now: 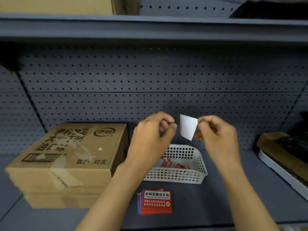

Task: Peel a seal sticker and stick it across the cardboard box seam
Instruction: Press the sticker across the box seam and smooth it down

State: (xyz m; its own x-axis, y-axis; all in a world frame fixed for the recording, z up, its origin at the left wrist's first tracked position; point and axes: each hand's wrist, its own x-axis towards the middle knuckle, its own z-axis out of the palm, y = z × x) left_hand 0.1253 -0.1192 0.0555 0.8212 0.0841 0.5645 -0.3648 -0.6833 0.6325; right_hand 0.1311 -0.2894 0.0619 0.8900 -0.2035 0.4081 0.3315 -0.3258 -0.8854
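Above the shelf (216, 197), the right hand (215, 130) pinches a white sticker sheet (188, 126); the left hand (153, 130) is curled, its grip contents unclear. A white basket (188, 178) holds red stickers (173, 165) beside the cardboard box (66, 160); a sticker stack (155, 203) lies near the front edge.

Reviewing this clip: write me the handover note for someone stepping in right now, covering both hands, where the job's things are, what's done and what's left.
Right hand: pinches a white sheet by its edge, raised above the basket; only its blank side shows.
Left hand: curled beside the sheet, fingertips pinched together; whether they hold a peeled sticker I cannot tell.
Cardboard box: on the shelf to the left, no red seal visible on it.
Sticker stack: red, at the front of the shelf.
White basket: behind the stack, with red-and-white scraps inside.
Done: a sheet picked up, peeling under way at most.
Left: finish peeling, press the seal across the box seam.
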